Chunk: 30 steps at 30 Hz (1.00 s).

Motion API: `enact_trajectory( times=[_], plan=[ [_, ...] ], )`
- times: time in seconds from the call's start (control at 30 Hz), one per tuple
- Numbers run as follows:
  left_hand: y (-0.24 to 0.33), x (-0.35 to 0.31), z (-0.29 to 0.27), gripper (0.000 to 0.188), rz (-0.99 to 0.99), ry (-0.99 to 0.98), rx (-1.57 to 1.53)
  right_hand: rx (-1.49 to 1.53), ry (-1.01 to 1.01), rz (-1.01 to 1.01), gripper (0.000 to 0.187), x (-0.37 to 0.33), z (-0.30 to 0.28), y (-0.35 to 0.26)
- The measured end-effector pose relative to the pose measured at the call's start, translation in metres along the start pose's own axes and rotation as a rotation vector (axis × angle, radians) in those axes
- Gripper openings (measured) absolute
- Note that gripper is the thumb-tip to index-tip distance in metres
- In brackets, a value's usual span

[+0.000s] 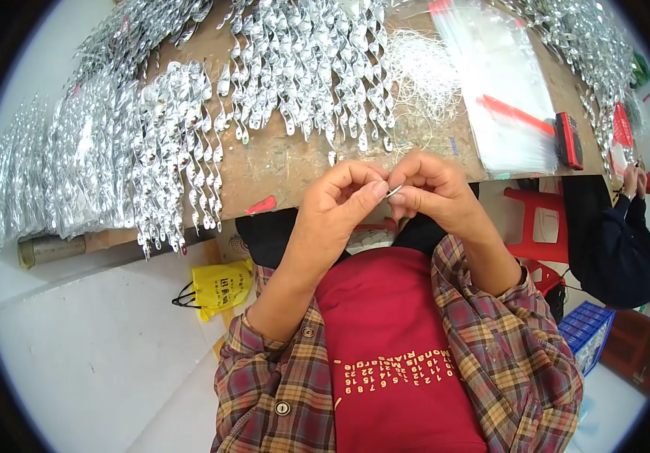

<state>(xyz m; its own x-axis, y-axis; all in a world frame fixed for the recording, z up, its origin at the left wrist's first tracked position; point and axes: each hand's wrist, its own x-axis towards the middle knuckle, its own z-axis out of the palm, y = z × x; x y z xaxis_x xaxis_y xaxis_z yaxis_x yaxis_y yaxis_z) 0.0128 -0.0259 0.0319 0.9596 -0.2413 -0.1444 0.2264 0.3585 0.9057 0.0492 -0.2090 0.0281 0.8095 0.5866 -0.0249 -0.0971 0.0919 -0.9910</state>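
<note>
In front of my chest, close to the table's near edge, my two hands meet. My left hand (344, 198) is closed, thumb and forefinger pinched at a small, thin silvery-white piece (394, 192). The fingers of my right hand (436, 192) pinch the same piece from the other side. Its exact kind is too small to make out. Beyond my hands lie silver spiral foil strands (294, 68), spread in rows over the wooden table (279, 170). A loose tangle of white string (424, 72) rests just past my right hand.
Clear plastic bags (502, 98) with red edges lie to the right, beside a red and black device (569, 141). More foil bundles (91, 158) cover the left end. Below are a yellow bag (220, 287), a red stool (521, 226) and a blue crate (586, 328). Another person (619, 249) sits at right.
</note>
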Motion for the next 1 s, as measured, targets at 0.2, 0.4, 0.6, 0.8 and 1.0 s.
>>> enact_trajectory(
  times=[0.2,0.4,0.6,0.8,1.0],
  plan=[
    [-0.011,-0.001,0.001,0.014,0.022,0.091,-0.045,0.029,-0.021,0.030,0.008,-0.002,-0.002,0.002],
    [-0.010,-0.004,-0.003,0.015,0.044,0.065,-0.043,0.014,-0.001,0.013,0.008,-0.004,-0.001,0.003],
    [-0.001,-0.004,0.001,0.015,-0.054,0.022,-0.056,-0.052,-0.025,0.050,0.007,-0.007,-0.004,0.002],
    [-0.007,-0.003,0.000,0.013,-0.073,0.032,-0.014,-0.063,-0.018,0.044,0.008,-0.006,0.001,0.003],
    [-0.008,0.000,0.002,0.011,0.097,0.085,-0.063,0.110,-0.005,0.139,0.013,-0.002,0.005,0.005]
  ],
)
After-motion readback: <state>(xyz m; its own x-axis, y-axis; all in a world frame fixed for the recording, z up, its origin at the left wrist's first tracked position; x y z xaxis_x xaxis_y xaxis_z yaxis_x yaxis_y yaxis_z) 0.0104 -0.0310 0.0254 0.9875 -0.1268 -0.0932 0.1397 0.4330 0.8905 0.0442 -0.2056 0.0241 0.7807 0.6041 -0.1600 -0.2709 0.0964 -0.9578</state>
